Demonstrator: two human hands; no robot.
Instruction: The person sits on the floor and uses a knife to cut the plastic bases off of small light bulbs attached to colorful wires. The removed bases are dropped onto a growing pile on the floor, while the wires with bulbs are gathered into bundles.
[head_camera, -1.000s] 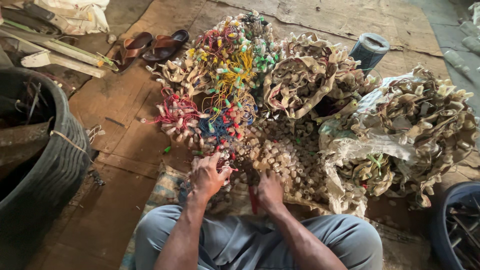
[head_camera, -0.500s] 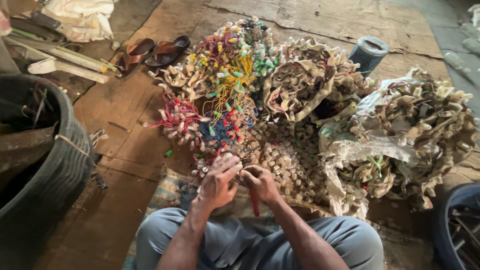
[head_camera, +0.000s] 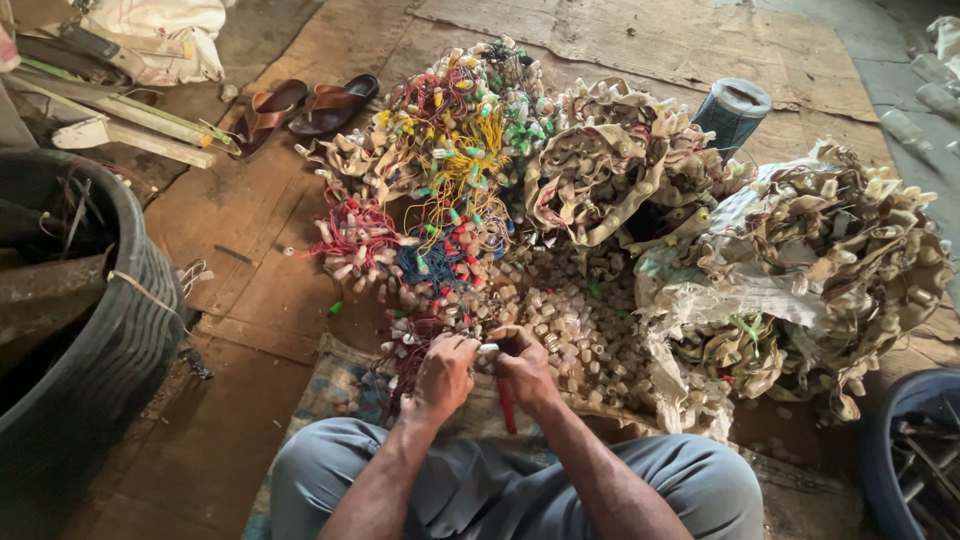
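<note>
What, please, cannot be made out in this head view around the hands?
- Small white piece: mostly covered by the left hand and right hand.
- Red tool: tip hidden under the right hand.
- Blue bin: cut off by the frame's corner.

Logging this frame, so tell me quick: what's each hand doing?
Left hand: closed on a small pale socket.
Right hand: closed on a red-handled tool, touching the same socket.

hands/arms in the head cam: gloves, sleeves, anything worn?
Both hands bare: left hand and right hand show no gloves, and no rings or watch that I can make out. Forearms are uncovered right to the bottom edge of the picture, so no sleeves in view. The only clothing visible is grey-blue trousers over the bent knees.
</note>
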